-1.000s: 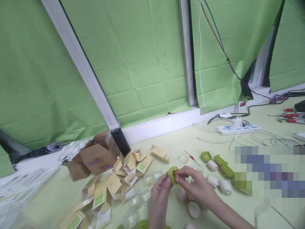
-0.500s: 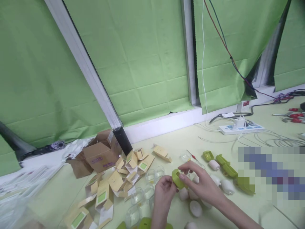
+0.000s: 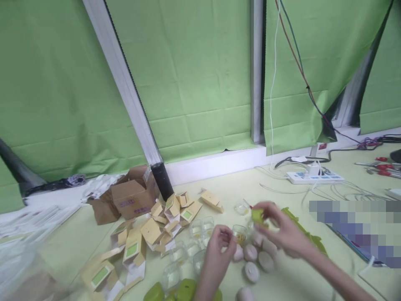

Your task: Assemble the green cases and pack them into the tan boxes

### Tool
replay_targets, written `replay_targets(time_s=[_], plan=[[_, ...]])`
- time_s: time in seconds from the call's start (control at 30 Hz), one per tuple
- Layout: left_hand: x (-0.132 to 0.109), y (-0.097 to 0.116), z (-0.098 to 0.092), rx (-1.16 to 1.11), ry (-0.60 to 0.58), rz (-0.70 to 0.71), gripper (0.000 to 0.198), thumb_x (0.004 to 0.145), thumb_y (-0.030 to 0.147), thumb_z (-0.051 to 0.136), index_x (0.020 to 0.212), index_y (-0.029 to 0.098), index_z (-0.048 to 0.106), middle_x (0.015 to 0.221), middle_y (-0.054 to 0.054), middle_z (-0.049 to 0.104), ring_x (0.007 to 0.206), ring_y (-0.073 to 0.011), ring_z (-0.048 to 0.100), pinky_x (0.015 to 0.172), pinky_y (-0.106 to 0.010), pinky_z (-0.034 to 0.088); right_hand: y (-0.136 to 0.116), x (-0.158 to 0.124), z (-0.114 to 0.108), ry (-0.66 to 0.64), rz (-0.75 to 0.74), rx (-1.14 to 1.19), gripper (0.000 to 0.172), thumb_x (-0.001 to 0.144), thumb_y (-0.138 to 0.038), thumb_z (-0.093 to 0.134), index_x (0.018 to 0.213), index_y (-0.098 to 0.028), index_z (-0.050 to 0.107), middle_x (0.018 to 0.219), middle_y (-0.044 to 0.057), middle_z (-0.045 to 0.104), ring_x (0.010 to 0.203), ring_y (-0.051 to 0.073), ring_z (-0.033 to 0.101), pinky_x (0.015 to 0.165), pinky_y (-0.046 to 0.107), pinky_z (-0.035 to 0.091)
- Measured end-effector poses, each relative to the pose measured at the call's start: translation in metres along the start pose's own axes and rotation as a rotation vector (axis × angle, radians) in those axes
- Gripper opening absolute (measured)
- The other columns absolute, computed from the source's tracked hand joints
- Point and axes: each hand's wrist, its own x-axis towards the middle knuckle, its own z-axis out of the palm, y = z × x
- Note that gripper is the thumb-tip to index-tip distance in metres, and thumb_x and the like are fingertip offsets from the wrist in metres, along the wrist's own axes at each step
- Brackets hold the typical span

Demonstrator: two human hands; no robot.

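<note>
My right hand (image 3: 282, 228) is raised above the table, its fingertips gripping a small olive-green plastic shell (image 3: 257, 217). To its left, my left hand (image 3: 219, 251) has its fingers curled toward the thumb; whatever may be in them is hidden. Just beyond those fingers stands a clear plastic cup (image 3: 239, 235) with something yellowish-brown in it. Several white rounded pieces (image 3: 251, 271) lie below and between the two hands. At the bottom edge, more green shells (image 3: 187, 289) are partly covered by my left forearm.
Several clear cups (image 3: 178, 252) stand left of my left hand. Opened cardboard packets (image 3: 135, 246) and a brown carton (image 3: 133, 198) lie further left. Green shells (image 3: 305, 230) line the right side, partly behind my right arm. A power strip (image 3: 315, 176) with cables lies at the back right.
My hands have moved apart. The right hand has carried the green shell up and to the right, out of the left hand's fingers. The view has shifted slightly.
</note>
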Motion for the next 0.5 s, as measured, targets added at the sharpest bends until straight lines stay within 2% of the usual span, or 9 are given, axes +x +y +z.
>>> replay_targets(time_s=[0.07, 0.13, 0.2, 0.3, 0.37, 0.43, 0.5], plan=[[-0.006, 0.014, -0.010, -0.017, 0.047, 0.022, 0.022, 0.070, 0.033, 0.065, 0.085, 0.019, 0.056, 0.078, -0.002, 0.059, 0.073, -0.0160, 0.057, 0.067, -0.026, 0.044, 0.028, 0.025, -0.021, 0.166, 0.113, -0.186, 0.041, 0.083, -0.045, 0.050, 0.115, -0.020, 0.046, 0.114, 0.011, 0.059, 0.094, 0.022, 0.062, 0.078, 0.032, 0.052], [-0.016, 0.031, -0.025, 0.007, 0.089, 0.055, 0.027, 0.073, 0.037, 0.064, 0.090, 0.019, 0.056, 0.083, -0.004, 0.061, 0.078, -0.0177, 0.058, 0.071, -0.028, 0.045, 0.060, 0.049, -0.039, 0.232, 0.209, -0.275, 0.049, 0.084, -0.043, 0.045, 0.122, -0.012, 0.040, 0.122, 0.023, 0.052, 0.099, 0.029, 0.060, 0.081, 0.041, 0.049], [-0.032, 0.045, -0.041, 0.068, 0.186, 0.099, 0.027, 0.074, 0.041, 0.063, 0.089, 0.019, 0.057, 0.084, -0.005, 0.062, 0.080, -0.0194, 0.059, 0.072, -0.029, 0.046, 0.087, 0.065, -0.050, 0.221, 0.307, -0.366, 0.050, 0.078, -0.045, 0.051, 0.114, -0.010, 0.049, 0.112, 0.027, 0.057, 0.094, 0.038, 0.060, 0.075, 0.052, 0.045], [-0.061, 0.052, -0.064, 0.239, 0.352, 0.120, 0.022, 0.076, 0.041, 0.061, 0.082, 0.021, 0.060, 0.079, -0.004, 0.063, 0.076, -0.0200, 0.060, 0.069, -0.029, 0.047, 0.113, 0.070, -0.054, 0.104, 0.375, -0.430, 0.038, 0.073, -0.047, 0.056, 0.088, -0.013, 0.062, 0.082, 0.024, 0.067, 0.073, 0.040, 0.064, 0.060, 0.050, 0.045], [-0.081, 0.042, -0.078, 0.424, 0.331, 0.141, 0.016, 0.077, 0.037, 0.058, 0.076, 0.022, 0.062, 0.074, -0.003, 0.063, 0.070, -0.0192, 0.059, 0.064, -0.027, 0.047, 0.115, 0.065, -0.051, 0.056, 0.341, -0.455, 0.036, 0.076, -0.047, 0.053, 0.079, -0.013, 0.064, 0.079, 0.025, 0.067, 0.071, 0.040, 0.065, 0.058, 0.048, 0.044], [-0.101, 0.020, -0.091, 0.616, 0.232, 0.202, 0.013, 0.078, 0.031, 0.055, 0.073, 0.023, 0.064, 0.073, -0.003, 0.064, 0.069, -0.0193, 0.059, 0.064, -0.027, 0.048, 0.105, 0.059, -0.042, 0.045, 0.242, -0.477, 0.037, 0.080, -0.045, 0.049, 0.084, -0.013, 0.066, 0.092, 0.028, 0.064, 0.083, 0.042, 0.063, 0.066, 0.051, 0.043], [-0.119, -0.009, -0.099, 0.760, 0.129, 0.237, 0.011, 0.075, 0.027, 0.059, 0.079, 0.026, 0.069, 0.080, -0.005, 0.066, 0.077, -0.0210, 0.061, 0.072, -0.029, 0.051, 0.085, 0.053, -0.028, 0.006, 0.086, -0.467, 0.035, 0.082, -0.042, 0.047, 0.093, -0.016, 0.067, 0.107, 0.024, 0.060, 0.098, 0.040, 0.059, 0.078, 0.051, 0.042]])
